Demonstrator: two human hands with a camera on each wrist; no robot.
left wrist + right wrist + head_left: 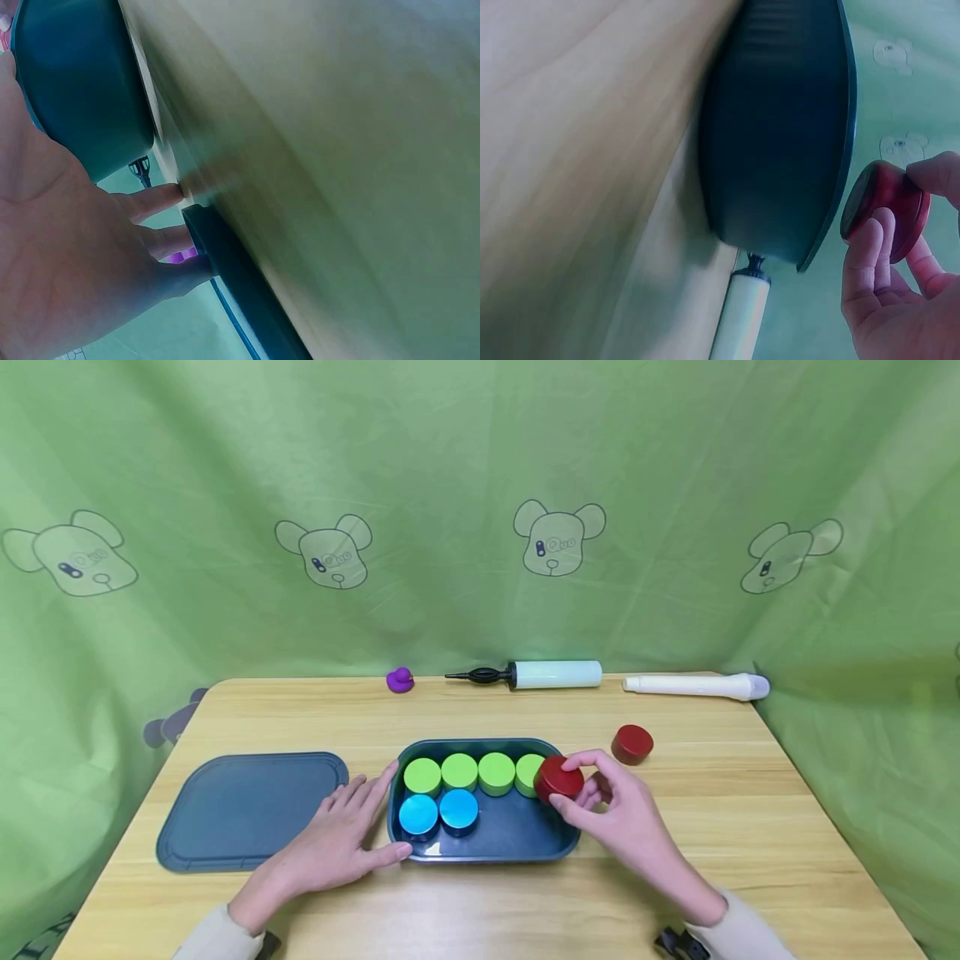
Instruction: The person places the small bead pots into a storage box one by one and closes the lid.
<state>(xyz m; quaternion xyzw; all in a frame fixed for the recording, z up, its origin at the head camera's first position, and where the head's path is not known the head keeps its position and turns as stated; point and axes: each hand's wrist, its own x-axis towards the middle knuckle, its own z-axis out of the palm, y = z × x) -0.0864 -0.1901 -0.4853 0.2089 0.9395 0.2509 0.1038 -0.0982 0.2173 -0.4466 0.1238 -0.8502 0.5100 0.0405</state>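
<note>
In the head view my right hand (618, 797) pinches a small red round tin (558, 779) between thumb and fingers, over the right end of a dark blue tray (517, 839). The right wrist view has this red tin (889, 206) raised above the tray rim, tilted, with fingertips on its side and edge. Several green round tins (460, 771) line the tray's back row. Two blue round tins (458, 810) sit in front at the left. My left hand (341, 839) lies spread at the tray's left end, its thumb and index finger at the rim.
A flat dark blue lid (240, 810) lies left of the tray, close to the left fingers. Another red tin (632, 744) stands at the back right. Along the far edge are a purple duck (401, 680), a hand pump (555, 674) and a white microphone (693, 686).
</note>
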